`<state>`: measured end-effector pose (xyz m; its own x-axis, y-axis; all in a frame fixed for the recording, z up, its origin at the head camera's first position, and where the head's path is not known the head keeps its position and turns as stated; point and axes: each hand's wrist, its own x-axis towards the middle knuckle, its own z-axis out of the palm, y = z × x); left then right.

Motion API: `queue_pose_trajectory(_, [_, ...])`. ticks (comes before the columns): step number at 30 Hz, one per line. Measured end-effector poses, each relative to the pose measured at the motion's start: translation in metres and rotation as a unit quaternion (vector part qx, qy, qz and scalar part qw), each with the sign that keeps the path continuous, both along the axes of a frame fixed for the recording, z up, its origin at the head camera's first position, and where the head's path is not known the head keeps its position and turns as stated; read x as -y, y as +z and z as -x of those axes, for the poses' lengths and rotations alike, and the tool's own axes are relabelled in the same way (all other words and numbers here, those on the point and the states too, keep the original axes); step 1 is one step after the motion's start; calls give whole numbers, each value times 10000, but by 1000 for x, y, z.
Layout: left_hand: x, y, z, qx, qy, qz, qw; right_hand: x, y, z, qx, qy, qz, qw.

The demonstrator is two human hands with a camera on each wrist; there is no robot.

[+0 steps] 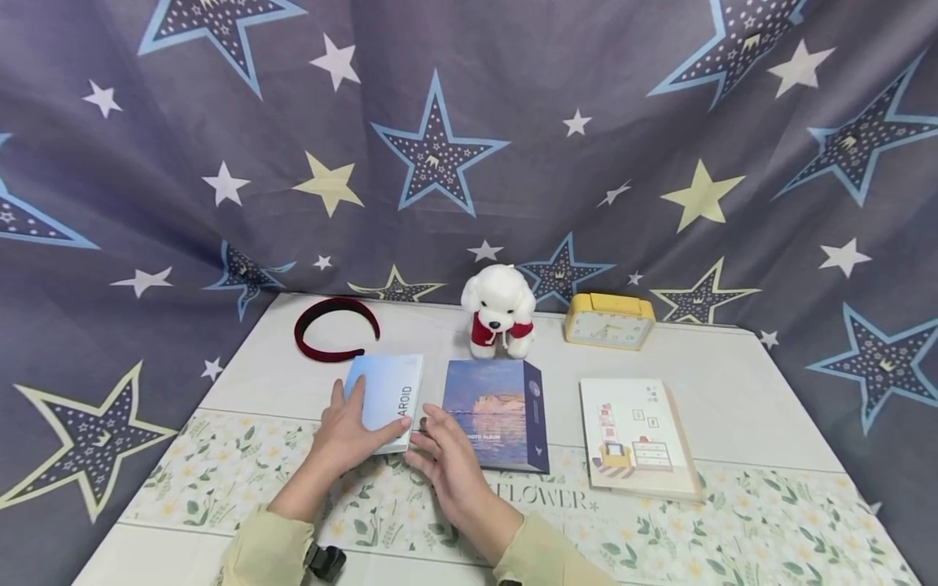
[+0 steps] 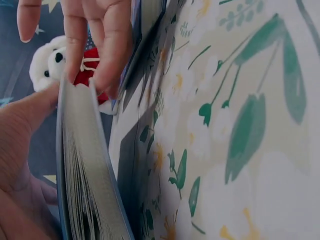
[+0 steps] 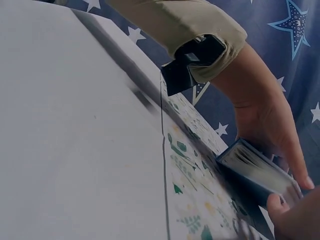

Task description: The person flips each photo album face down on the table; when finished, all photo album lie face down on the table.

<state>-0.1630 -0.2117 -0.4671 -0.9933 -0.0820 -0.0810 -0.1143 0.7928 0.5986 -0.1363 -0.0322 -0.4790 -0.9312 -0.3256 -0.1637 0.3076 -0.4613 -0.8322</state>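
A pale blue, thick photo album with partly covered dark lettering lies on the left half of the table. My left hand rests on its cover with spread fingers, the thumb reaching toward its right edge. At the lower right corner, my right hand touches the album with its fingertips. In the left wrist view, the right fingers meet the end of the album's page block, between the covers. A second photo album, showing a sea and cliff picture, lies just right of the hands.
Behind stand a white plush dog in red and a yellow alarm clock. A dark red headband lies at back left. An illustrated white album is at right. Floral cloth crosses the table; a starry curtain hangs behind.
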Motion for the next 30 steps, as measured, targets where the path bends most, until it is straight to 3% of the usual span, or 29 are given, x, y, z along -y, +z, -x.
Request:
queue_pose_trajectory(16, [-16, 3, -7, -201, -372, 862, 9954, 6, 4, 2, -70, -59, 378, 9992])
queue_pose_trajectory(30, [-16, 8, -9, -545, -181, -34, 9983, 16, -4, 7, -64, 256, 255, 9993])
